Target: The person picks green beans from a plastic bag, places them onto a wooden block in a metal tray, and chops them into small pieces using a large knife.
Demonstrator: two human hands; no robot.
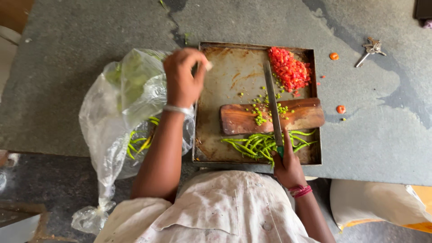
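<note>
A metal tray lies on a grey stone counter. On it rests a small wooden board sprinkled with chopped green chilli bits. Whole green chillies lie in a bunch in front of the board. Chopped red tomato is heaped in the tray's far right corner. My right hand grips the handle of a long knife, whose blade lies across the board. My left hand hovers over the tray's left edge, fingers curled, pinching something small and pale.
A clear plastic bag with more green chillies and leafy greens sits left of the tray. A bunch of keys and two tomato scraps lie on the counter to the right. The counter's edge is near my body.
</note>
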